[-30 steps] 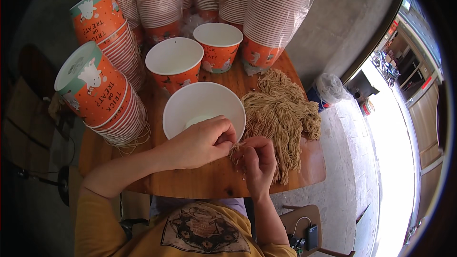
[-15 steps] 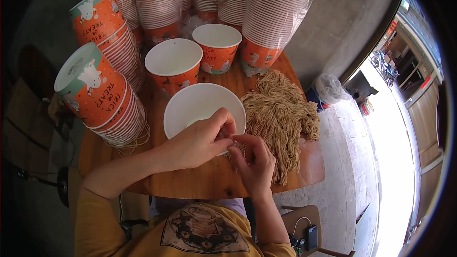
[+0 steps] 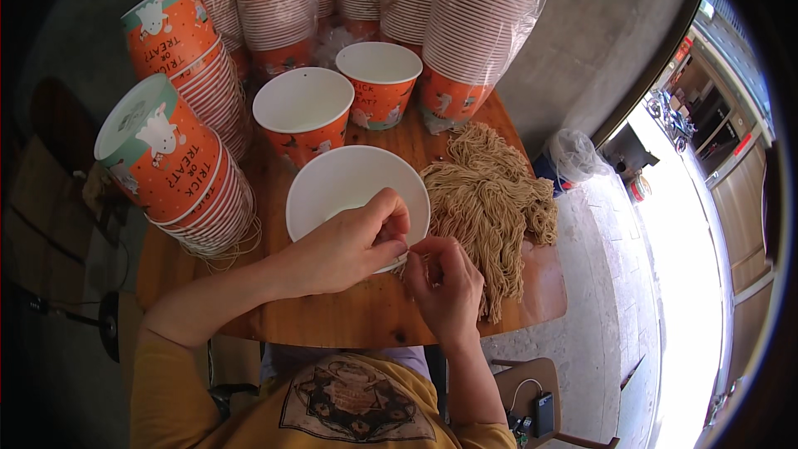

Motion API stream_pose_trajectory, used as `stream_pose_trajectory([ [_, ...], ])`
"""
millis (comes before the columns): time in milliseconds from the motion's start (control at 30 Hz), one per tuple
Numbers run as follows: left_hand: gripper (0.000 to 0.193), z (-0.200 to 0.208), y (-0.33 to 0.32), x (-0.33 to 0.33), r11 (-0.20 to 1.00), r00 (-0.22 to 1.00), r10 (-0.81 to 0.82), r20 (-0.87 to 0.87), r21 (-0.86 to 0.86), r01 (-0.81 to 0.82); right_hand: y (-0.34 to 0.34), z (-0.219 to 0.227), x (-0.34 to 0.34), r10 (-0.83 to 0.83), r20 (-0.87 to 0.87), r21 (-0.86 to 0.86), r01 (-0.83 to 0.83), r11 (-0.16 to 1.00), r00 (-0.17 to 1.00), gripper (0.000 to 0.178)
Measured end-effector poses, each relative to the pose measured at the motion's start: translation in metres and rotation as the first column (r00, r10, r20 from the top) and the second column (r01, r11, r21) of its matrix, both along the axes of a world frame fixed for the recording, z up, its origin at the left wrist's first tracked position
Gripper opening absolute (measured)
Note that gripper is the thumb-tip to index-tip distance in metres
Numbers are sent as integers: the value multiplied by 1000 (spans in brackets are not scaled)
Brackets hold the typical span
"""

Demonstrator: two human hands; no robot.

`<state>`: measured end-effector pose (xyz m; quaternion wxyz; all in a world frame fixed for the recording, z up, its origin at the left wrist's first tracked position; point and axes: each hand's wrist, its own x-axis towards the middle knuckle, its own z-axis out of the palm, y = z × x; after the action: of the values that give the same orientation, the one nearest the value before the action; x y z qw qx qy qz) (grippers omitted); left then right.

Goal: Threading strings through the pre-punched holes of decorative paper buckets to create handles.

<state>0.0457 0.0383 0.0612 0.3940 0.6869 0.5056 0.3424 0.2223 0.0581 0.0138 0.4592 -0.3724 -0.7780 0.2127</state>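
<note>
I see a round wooden table (image 3: 366, 316) crowded with stacks of orange paper cups (image 3: 179, 175). A heap of tan string (image 3: 490, 208) lies right of the white open cup (image 3: 349, 187). My left hand (image 3: 345, 245) and right hand (image 3: 449, 283) meet at the cup's near rim, fingertips pinching a strand.

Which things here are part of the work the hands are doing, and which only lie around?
In use: left hand, right hand, tan string bundle, nearest white-lined paper cup.
Lying about: stacked orange cups, bagged cup stacks, clear plastic bag.
</note>
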Motion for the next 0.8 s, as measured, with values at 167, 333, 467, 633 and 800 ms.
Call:
stream_pose_trajectory([
  [167,21,0,0,0,1000,1000,3,3,13,-3,3,-2,2,-53,62,137,44,990,997,17],
  [333,22,-1,0,-1,1000,1000,5,1,24,-5,5,-5,7,-76,110,200,53,978,991,18],
  [467,21,-2,0,-1,1000,1000,6,9,27,-6,-1,2,9,-32,78,74,26,997,996,21],
  [633,20,-2,1,-1,999,1000,-6,22,48,5,2,-3,5,22,54,170,-31,985,998,22],
  [800,19,-2,-2,1,992,997,-58,47,118,52,6,-6,9,6,83,217,-24,976,997,20],
])
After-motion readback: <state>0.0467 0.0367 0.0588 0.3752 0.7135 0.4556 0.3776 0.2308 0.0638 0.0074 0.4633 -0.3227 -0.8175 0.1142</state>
